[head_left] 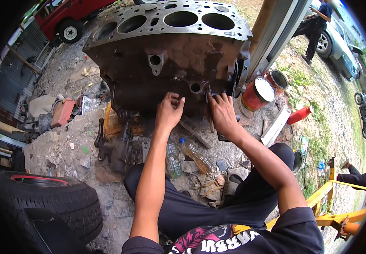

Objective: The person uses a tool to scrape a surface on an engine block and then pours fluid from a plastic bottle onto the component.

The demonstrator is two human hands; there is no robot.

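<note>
In the head view, the engine block (pixel 178 55) is set directly ahead of the person, its long axis running from left to right, its pale, bored top face turned upward and its dark brown side wall turned toward the hands. Against the lower right part of that wall a slim tool (pixel 212 124) is held by the right hand (pixel 224 114), which is the nearer of the two to the work. The tool's long axis is seen to run roughly away from the person, across the length of the block; its far end is brought up to the wall just to the right of the round port (pixel 196 87), and its near end is left showing below the palm. The right fingers are bent and closed over the tool, with the knuckles uppermost; whether the wall is pressed by the fingertips cannot be told. The left hand (pixel 169 112) is placed left of the port and slightly lower, clearly apart from the tool, with its fingers half curled and the thumb raised beside them. Whether anything small is pinched there, or whether the wall is touched, cannot be told from this angle.
</note>
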